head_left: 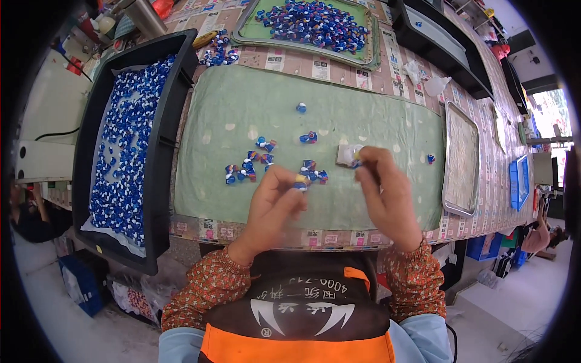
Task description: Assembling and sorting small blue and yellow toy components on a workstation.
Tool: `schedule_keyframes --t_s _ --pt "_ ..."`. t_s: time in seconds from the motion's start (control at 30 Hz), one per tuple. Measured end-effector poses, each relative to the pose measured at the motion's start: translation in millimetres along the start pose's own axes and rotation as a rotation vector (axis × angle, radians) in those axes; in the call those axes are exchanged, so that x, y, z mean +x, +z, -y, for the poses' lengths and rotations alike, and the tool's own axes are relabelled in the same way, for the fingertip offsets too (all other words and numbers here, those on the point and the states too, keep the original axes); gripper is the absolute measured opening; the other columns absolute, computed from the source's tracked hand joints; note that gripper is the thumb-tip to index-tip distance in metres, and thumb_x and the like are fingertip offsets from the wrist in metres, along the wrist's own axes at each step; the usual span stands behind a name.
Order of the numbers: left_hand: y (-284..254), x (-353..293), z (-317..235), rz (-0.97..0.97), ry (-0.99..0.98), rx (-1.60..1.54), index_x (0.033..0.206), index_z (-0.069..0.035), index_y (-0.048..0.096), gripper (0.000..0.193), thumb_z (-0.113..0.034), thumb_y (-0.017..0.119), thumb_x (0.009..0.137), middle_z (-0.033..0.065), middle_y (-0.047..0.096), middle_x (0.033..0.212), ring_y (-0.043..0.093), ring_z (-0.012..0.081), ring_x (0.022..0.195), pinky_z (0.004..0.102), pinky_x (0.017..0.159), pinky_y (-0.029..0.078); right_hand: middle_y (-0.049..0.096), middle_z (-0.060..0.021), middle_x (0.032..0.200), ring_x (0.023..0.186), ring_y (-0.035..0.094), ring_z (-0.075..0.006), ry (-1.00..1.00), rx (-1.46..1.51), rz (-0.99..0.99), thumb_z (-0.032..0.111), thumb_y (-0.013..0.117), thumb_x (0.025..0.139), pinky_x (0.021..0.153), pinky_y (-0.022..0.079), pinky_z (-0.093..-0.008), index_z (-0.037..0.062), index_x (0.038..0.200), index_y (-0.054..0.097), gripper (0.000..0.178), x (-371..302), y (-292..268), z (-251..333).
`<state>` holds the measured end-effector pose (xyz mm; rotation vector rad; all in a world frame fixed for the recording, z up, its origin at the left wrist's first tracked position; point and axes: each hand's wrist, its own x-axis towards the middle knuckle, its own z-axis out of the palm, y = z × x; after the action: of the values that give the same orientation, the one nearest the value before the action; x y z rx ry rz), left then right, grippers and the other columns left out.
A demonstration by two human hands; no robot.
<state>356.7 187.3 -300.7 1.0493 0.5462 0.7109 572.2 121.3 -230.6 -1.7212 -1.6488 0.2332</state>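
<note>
My left hand point(270, 209) pinches a small blue, white and yellow plastic piece point(301, 183) between thumb and fingers above the green cloth. My right hand point(389, 196) has thumb and finger closed on another small blue and yellow piece point(356, 163). That hand is right beside a small pale square block point(346, 155) with something whitish on it. Several blue, white and orange pieces point(249, 163) lie in a loose group left of centre. More blue and red pieces point(310, 168) lie just beyond my left fingertips. Motion blurs both hands a little.
The green cloth point(212, 115) covers the table's middle. A long black bin point(162, 181) of blue and white pieces stands at left, a tray point(242, 37) heaped with coloured pieces at the back. To the right are a metal tray point(448, 157) and a black bin point(478, 72).
</note>
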Motion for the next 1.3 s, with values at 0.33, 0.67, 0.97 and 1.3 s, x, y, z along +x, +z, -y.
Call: schedule_keyframes --t_s 0.33,0.67,0.97,1.3 --pt "-3 2 1 0.052 0.035 -0.119 0.112 -0.006 0.049 0.022 -0.024 0.056 0.104 0.0031 0.059 0.089 0.056 0.0106 0.080 0.0260 0.068 0.047 0.062 -0.0103 0.084 0.075 0.063 -0.0130 0.170 0.562 0.157 -0.002 0.054 0.099 0.066 0.050 -0.0280 -0.0019 0.119 0.047 0.022 -25 37 36" --pt "0 -3 -1 0.059 0.034 -0.077 0.116 -0.005 0.048 0.016 -0.011 0.054 0.103 0.0033 0.060 0.100 0.056 0.0087 0.086 0.0263 0.076 0.047 0.063 -0.0141 0.079 0.064 0.063 -0.0213 0.097 0.446 0.090 -0.005 0.059 0.094 0.058 0.049 -0.0325 -0.0012 0.109 0.052 0.017 -23 41 42" --pt "-3 -9 6 0.093 0.115 0.304 0.117 -0.005 0.045 0.017 -0.012 0.054 0.104 0.0050 0.055 0.105 0.057 0.0100 0.083 0.0259 0.075 0.050 0.061 -0.0176 0.075 0.062 0.063 -0.0333 -0.045 0.288 0.033 -0.007 0.060 0.090 0.055 0.048 -0.0368 -0.0006 0.102 0.054 0.015 -28 48 37" --pt "-3 -8 9 0.104 0.209 0.484 0.115 -0.003 0.046 0.016 -0.011 0.053 0.104 0.0064 0.054 0.101 0.056 0.0102 0.082 0.0257 0.073 0.049 0.060 -0.0107 0.068 0.056 0.062 -0.0239 0.069 0.412 0.024 -0.007 0.058 0.092 0.052 0.047 -0.0342 -0.0003 0.103 0.054 0.013 -38 56 29"
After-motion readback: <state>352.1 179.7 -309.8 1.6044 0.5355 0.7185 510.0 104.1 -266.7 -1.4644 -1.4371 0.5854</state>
